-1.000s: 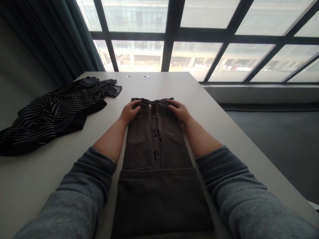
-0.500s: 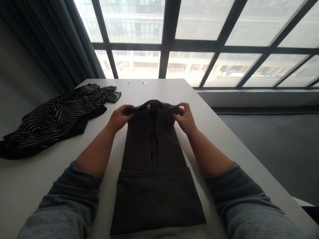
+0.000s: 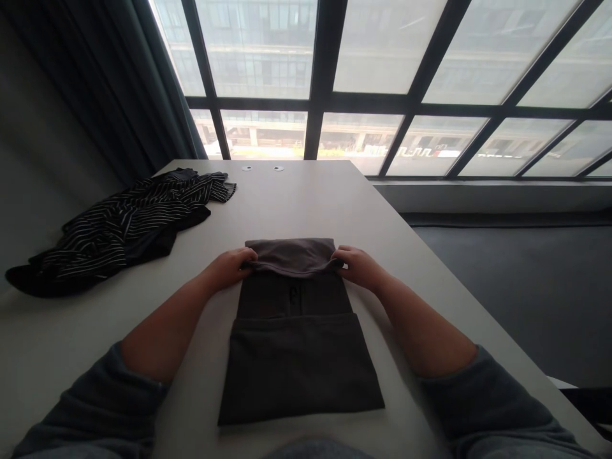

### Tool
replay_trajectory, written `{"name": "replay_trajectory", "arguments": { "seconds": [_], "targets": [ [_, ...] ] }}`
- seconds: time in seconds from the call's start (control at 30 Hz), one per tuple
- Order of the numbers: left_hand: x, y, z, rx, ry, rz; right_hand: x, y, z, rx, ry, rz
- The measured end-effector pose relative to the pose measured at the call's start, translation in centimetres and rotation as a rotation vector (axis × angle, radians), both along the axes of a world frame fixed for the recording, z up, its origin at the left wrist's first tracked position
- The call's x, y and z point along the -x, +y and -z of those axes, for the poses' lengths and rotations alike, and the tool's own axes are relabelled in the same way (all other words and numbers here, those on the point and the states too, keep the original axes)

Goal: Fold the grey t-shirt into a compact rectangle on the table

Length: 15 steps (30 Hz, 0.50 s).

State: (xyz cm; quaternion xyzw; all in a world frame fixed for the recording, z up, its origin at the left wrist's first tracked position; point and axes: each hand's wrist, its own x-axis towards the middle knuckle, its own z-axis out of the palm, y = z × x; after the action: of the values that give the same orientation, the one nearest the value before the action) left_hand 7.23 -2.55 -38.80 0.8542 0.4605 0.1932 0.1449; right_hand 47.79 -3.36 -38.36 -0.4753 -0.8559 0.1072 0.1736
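A dark grey shirt [image 3: 299, 370] lies folded lengthwise on the table, its lower part turned up into a flat panel nearest me. Its collar end is folded over toward me, and the paler outer cloth shows on top. My left hand [image 3: 232, 264] pinches the left corner of that folded-over edge. At the opposite corner, my right hand [image 3: 358, 264] grips the edge between thumb and fingers. Between the hands the edge sags slightly over the middle of the shirt. A short stretch of the front opening shows below it; the collar's inside is hidden.
The white table [image 3: 306, 197] reaches to the windows, with two round white fittings near its far edge. A heap of black-and-white striped clothing [image 3: 143, 220] lies on the left, by a dark curtain [image 3: 138, 83]. Grey floor [image 3: 516, 287] lies beyond the table's right edge.
Both hands have drawn the collar end toward me and down, turning it over onto the shirt. The label and most of the front opening are now covered. My view has tilted up slightly.
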Motion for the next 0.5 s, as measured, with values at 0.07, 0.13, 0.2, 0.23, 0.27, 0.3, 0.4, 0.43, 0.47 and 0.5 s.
{"name": "replay_trajectory", "arguments": {
  "seconds": [0.07,0.13,0.2,0.23,0.27,0.3,0.4,0.43,0.47,0.5],
  "targets": [
    [-0.1,-0.1,-0.3,-0.004,0.001,0.003,-0.1,0.1,-0.1,-0.018,-0.001,-0.005],
    [0.0,-0.4,-0.8,0.003,0.009,0.043,-0.2,0.1,-0.2,-0.010,-0.021,-0.019],
    [0.3,-0.6,-1.2,0.029,0.035,0.108,-0.4,-0.1,-0.5,0.013,-0.046,-0.053],
    [0.4,-0.8,-1.5,0.048,0.046,0.141,-0.6,-0.1,-0.7,0.033,-0.060,-0.081],
    [0.5,-0.9,-1.8,0.068,0.048,0.175,-0.8,-0.2,-1.0,0.060,-0.076,-0.114],
    [0.5,-0.9,-2.1,0.084,0.035,0.198,-1.1,-0.3,-1.4,0.091,-0.092,-0.147],
    [-0.7,-0.9,-3.1,0.018,-0.044,0.107,-1.5,-0.1,-2.8,0.167,-0.126,-0.183],
    [-1.5,-0.7,-3.3,-0.042,-0.052,0.039,-1.4,0.2,-3.2,0.158,-0.118,-0.147],
    [-2.6,-0.6,-3.5,-0.107,-0.042,-0.028,-1.0,0.5,-3.5,0.125,-0.098,-0.087],
    [-3.8,-0.4,-3.4,-0.164,-0.014,-0.084,-0.3,0.9,-3.7,0.073,-0.071,-0.018]
  ]
}}
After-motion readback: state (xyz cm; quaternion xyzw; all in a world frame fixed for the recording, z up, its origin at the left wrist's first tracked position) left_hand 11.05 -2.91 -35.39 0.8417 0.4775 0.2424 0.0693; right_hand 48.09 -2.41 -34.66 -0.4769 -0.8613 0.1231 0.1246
